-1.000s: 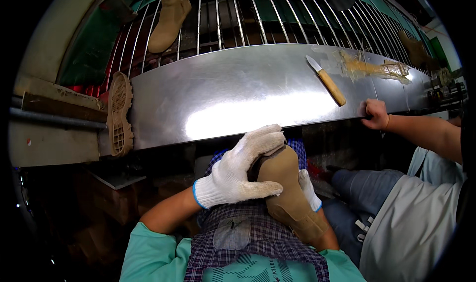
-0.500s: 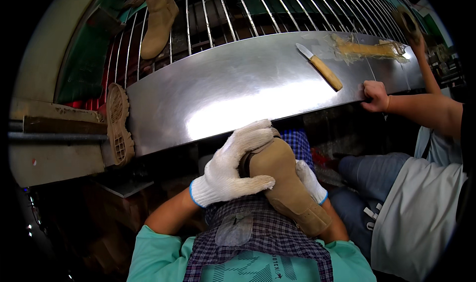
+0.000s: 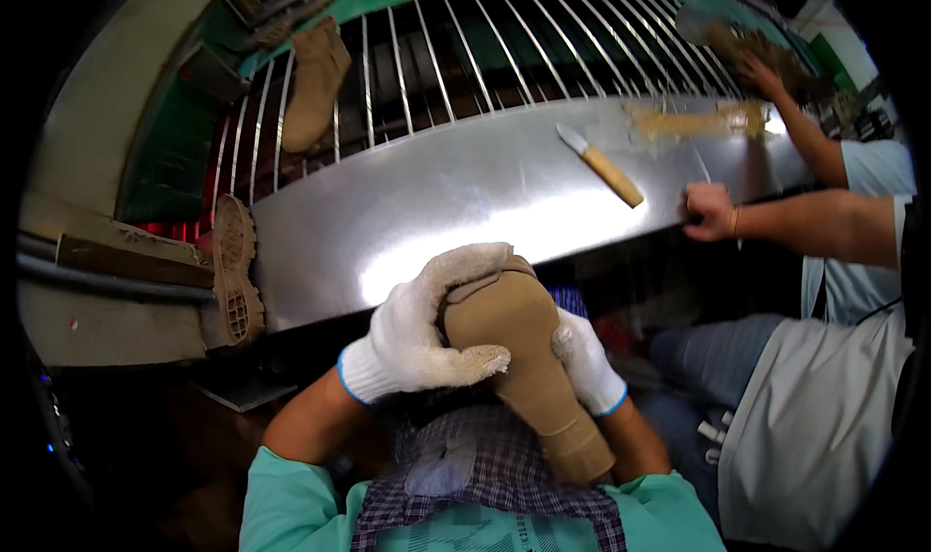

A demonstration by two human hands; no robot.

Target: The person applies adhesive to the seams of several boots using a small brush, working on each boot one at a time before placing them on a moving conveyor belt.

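Note:
A tan boot point(image 3: 519, 339) lies slantwise over my lap, its rounded toe toward the metal table and its shaft toward my right forearm. Wrapped round the toe end is my left hand point(image 3: 412, 324), in a white knit glove with a blue cuff edge, the thumb lying across the boot's near side. My right hand point(image 3: 588, 358), gloved the same way, is closed against the boot's right side. Some of its fingers are hidden beneath. A loose tan sole point(image 3: 235, 271) with a chunky tread stands at the table's left end.
Across the steel table point(image 3: 436, 198) lies a knife point(image 3: 603, 169) with a wooden handle, near yellowed tape point(image 3: 698, 118). Behind, metal bars point(image 3: 465, 57) carry another tan boot point(image 3: 315, 86). At right, a co-worker's fist point(image 3: 709, 211) holds a thin tool; another hand point(image 3: 759, 74) reaches toward the bars.
Both my hands have brought the boot slightly left, and its shaft now points more toward me. The view has shifted a little. At far right, the other hand has moved toward the bars.

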